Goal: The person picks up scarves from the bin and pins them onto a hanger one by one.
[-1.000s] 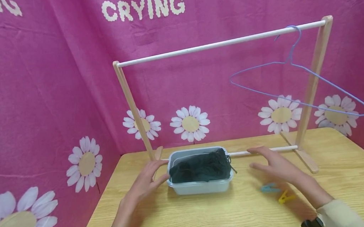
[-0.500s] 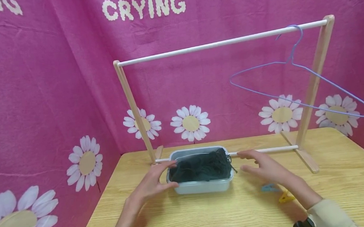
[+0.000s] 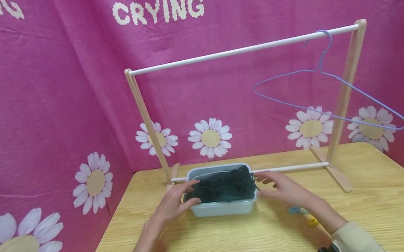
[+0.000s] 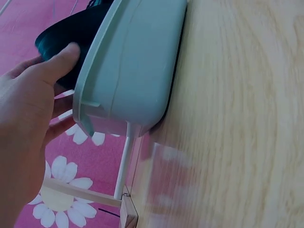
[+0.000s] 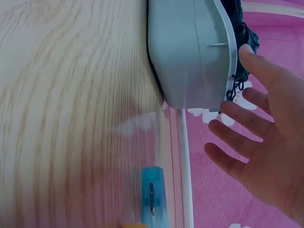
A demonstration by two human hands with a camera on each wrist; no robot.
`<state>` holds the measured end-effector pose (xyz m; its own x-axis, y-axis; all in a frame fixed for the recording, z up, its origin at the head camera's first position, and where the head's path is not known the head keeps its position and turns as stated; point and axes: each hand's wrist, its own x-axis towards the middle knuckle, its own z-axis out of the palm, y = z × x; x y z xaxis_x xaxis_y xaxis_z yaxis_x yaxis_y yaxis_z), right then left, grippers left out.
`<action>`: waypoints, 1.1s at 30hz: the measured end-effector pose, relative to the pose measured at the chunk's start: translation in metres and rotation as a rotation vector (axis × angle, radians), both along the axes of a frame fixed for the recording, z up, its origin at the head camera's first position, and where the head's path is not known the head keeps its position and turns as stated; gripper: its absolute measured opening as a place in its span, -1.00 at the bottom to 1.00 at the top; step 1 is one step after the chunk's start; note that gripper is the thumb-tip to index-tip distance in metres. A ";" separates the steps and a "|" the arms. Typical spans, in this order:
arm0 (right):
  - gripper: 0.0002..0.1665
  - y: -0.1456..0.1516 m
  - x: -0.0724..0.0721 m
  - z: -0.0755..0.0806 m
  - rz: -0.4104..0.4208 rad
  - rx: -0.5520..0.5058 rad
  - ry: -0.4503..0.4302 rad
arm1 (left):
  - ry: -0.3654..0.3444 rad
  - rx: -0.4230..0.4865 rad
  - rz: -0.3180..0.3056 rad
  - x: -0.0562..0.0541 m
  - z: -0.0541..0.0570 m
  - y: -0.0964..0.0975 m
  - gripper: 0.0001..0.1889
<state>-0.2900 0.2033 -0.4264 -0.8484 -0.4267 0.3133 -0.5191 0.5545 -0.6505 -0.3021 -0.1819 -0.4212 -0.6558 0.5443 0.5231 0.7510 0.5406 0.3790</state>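
A folded dark green scarf (image 3: 221, 186) with fringe at its right end lies in a pale plastic tub (image 3: 224, 208) on the table. My left hand (image 3: 172, 201) is at the tub's left end, thumb and fingers apart. Its thumb overlaps the scarf's smooth end in the left wrist view, where the scarf (image 4: 71, 35) rises above the rim. At the other end, my right hand (image 3: 287, 188) has its fingers spread and slightly bent. In the right wrist view, its thumb tip is right at the fringed end (image 5: 242, 38) and the tub's rim.
Behind the tub stands a wooden rack (image 3: 344, 99) with a white top rail (image 3: 217, 54) and a low white bar (image 3: 291, 168). A blue-purple hanger (image 3: 320, 69) hangs on the right. Blue (image 3: 297, 210) and yellow (image 3: 313, 221) clothespins lie near my right forearm. Pink curtain (image 3: 172, 104) surrounds the table.
My right hand has moved left, from beside the tub to its right end. My left hand has shifted right, its fingertips now over the tub's left end. Scarf and tub stay put.
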 end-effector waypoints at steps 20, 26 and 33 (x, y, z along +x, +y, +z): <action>-0.21 -0.005 0.003 -0.003 0.055 0.003 -0.081 | -0.070 -0.051 -0.154 -0.005 0.004 0.012 -0.63; -0.20 -0.005 0.001 -0.005 0.062 0.007 -0.101 | -0.058 -0.053 -0.150 -0.004 0.006 0.015 -0.73; -0.22 -0.005 0.001 -0.004 0.054 -0.006 -0.119 | -0.090 0.026 -0.079 -0.003 0.008 0.018 -0.71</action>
